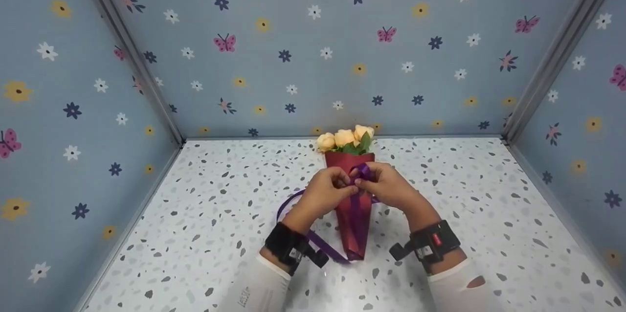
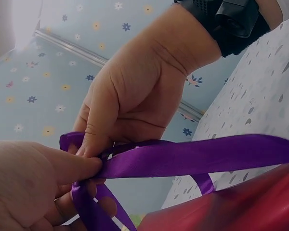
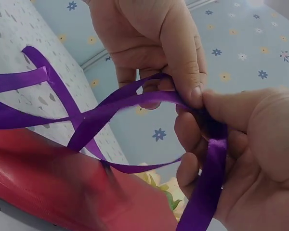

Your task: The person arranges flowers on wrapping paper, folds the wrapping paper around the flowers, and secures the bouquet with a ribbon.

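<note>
A bouquet of pale peach roses (image 1: pixel 344 138) with green leaves lies on the speckled tabletop, wrapped in a shiny red paper cone (image 1: pixel 348 224). Over the wrapper, my left hand (image 1: pixel 326 190) pinches a purple satin ribbon (image 2: pixel 197 156) between thumb and fingers. My right hand (image 1: pixel 391 187) pinches the same ribbon right beside it, the two thumbs close together. A loop of ribbon rises at the right fingertips. In the right wrist view, ribbon strands (image 3: pixel 207 187) cross between the hands and over the wrapper. Part of the ribbon is hidden behind the fingers.
One long ribbon tail curves out left of the cone and back to its narrow tip. Blue flower-patterned panels (image 1: pixel 323 53) enclose the speckled table (image 1: pixel 220 224) at the back and both sides. Each wrist carries a black strapped camera (image 1: pixel 434 243).
</note>
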Motion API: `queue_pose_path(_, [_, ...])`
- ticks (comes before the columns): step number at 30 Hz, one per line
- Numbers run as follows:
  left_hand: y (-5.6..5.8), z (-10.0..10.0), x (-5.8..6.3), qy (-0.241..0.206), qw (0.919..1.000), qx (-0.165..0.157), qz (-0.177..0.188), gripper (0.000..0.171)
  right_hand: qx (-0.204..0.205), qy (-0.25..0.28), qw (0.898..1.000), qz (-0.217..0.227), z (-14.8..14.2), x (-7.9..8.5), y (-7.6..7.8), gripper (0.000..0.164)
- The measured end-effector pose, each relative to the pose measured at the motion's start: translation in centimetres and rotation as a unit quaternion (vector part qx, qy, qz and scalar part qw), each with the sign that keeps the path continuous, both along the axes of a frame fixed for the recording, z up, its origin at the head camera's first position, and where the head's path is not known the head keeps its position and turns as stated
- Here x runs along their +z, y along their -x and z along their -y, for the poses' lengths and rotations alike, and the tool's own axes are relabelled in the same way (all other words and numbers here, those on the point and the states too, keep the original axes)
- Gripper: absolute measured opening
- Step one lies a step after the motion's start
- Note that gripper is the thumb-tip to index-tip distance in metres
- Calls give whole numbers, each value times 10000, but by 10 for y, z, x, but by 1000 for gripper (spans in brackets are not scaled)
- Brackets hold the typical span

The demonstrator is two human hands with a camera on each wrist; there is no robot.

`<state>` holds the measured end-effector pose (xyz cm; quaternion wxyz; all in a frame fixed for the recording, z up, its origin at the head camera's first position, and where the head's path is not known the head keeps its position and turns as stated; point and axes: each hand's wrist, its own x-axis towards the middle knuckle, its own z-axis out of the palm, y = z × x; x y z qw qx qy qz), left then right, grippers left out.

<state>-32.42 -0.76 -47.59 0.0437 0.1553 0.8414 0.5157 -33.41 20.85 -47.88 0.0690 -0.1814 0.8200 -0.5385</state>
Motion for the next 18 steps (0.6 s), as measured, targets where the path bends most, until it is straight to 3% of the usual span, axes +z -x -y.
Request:
queue_pose_path(7, [8,5,-4,-504,9987,75,38,12,-414,34,9979,-499,5,-2,0,16])
queue_pose_path(10, [11,5,-7,-515,9986,63,59,6,-492,72,9962,-716,8,-4,1,17])
queue_pose_path(14, [13,6,-10,-336,9994,-123,-23,21,-593,110,9942,-891,11,-6,1,17])
queue_pose_path(18, [14,6,-13,-590,9977,-332,88,32,-728,99,9924,-990,14,-8,1,19])
